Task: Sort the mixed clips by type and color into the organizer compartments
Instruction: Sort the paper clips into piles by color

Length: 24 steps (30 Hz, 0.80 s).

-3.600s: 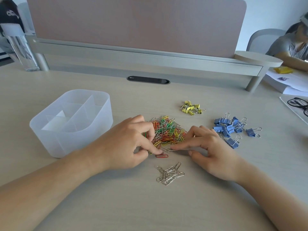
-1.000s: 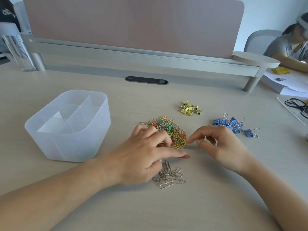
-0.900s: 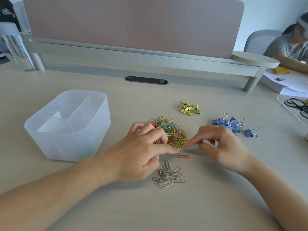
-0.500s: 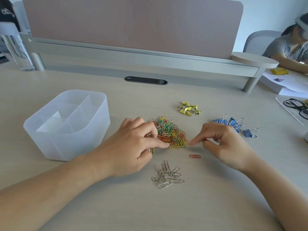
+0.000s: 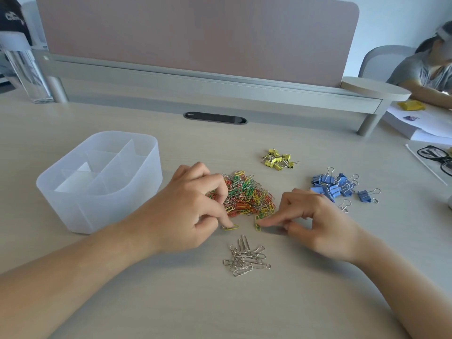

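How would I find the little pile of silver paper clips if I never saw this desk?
Start at the big frosted organizer on the left of the desk, then look right to the colourful paper clip heap in the middle. Just nearer the person than that heap lies the silver paper clip pile. It is the only bunch with no colour, just plain shiny wire.

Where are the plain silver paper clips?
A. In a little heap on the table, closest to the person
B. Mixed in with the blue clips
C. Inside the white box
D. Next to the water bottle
A: the silver paper clips lie in a small heap on the table, nearer the person than the colored pile, and no clips show inside the organizer.
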### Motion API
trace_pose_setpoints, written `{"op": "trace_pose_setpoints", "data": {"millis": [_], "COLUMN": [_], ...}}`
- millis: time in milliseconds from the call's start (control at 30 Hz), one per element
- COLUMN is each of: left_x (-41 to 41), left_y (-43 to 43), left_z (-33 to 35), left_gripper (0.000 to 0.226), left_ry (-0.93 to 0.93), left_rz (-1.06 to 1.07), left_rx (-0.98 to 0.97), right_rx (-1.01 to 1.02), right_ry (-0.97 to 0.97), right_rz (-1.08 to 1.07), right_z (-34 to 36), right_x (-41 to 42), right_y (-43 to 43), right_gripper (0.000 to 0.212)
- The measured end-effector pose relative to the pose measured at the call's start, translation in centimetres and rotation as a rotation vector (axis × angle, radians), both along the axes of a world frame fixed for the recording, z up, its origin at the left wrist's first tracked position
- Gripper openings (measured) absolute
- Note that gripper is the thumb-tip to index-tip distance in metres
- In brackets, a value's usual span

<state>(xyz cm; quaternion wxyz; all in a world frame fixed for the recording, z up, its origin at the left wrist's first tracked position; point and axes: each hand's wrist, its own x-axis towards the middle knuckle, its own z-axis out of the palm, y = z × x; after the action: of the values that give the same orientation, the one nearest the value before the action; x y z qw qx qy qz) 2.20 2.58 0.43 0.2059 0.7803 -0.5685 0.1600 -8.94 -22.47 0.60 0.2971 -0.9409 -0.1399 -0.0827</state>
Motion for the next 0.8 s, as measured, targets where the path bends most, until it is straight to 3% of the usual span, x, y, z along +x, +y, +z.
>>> {"op": "trace_pose_setpoints", "data": {"millis": [367, 500, 800], "left_x": [0.0, -0.1, -0.7], "left_y": [0.0, 0.0, -0.5], "left_z": [-0.2, -0.1, -0.3], "left_gripper": [0.047, 0.052, 0.06], "left_ry": [0.014, 0.034, -0.027], "left_rz": [-0.028, -0.016, 0.009], "left_rx": [0.108, 0.082, 0.233], "right_rx": [-0.098, -0.029, -0.031], "right_ry": [-0.012, -0.029, 0.018], "right_rz": [0.038, 0.007, -0.062], "right_z": [-0.3, -0.2, -0.5], "right_x": [0.0, -0.1, 0.1], "right_y": [0.8, 0.6, 0.3], "right_gripper": [0.045, 0.046, 0.04]}}
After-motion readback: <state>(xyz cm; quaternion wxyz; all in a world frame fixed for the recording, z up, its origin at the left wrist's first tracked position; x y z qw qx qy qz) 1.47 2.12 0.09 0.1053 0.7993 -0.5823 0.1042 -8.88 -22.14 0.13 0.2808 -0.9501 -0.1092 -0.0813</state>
